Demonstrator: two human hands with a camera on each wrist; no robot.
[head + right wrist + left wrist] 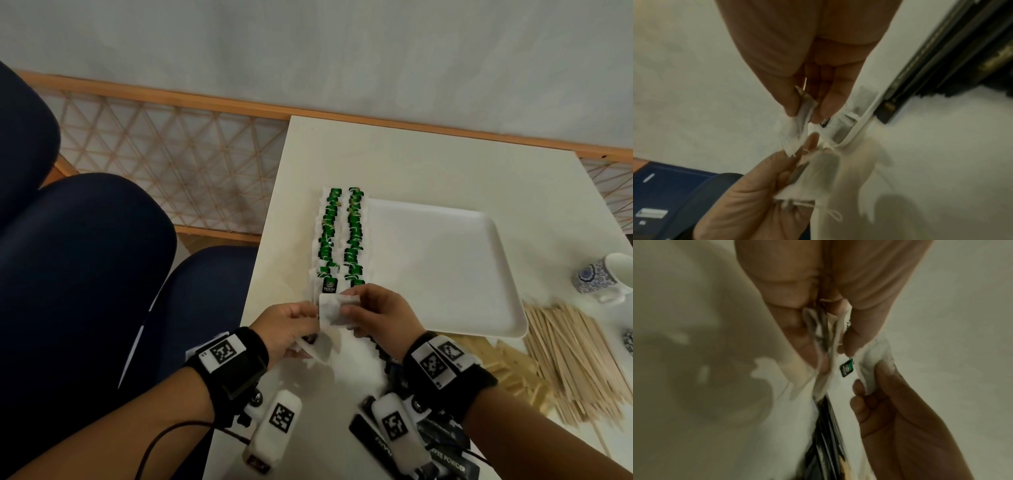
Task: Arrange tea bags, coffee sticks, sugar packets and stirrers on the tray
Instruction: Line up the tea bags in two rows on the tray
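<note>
My right hand (373,308) pinches one white tea bag (337,310) by its edge, just above the table in front of the white tray (445,274). My left hand (291,325) grips a small bunch of tea bags (315,346), and its fingertips touch the single bag's left side. The left wrist view shows the bunch (828,337) between thumb and fingers, with a green tag (847,368) hanging beside it. In the right wrist view the pinched bag (795,129) hangs from my fingertips. Two rows of green-tagged tea bags (342,233) run along the tray's left side.
Wooden stirrers (575,363) lie in a heap to the right, with beige sugar packets (507,363) beside them. Black coffee sticks (442,445) lie under my right wrist. A blue-patterned cup (603,277) stands at the far right. Dark blue chairs (85,257) sit left of the table.
</note>
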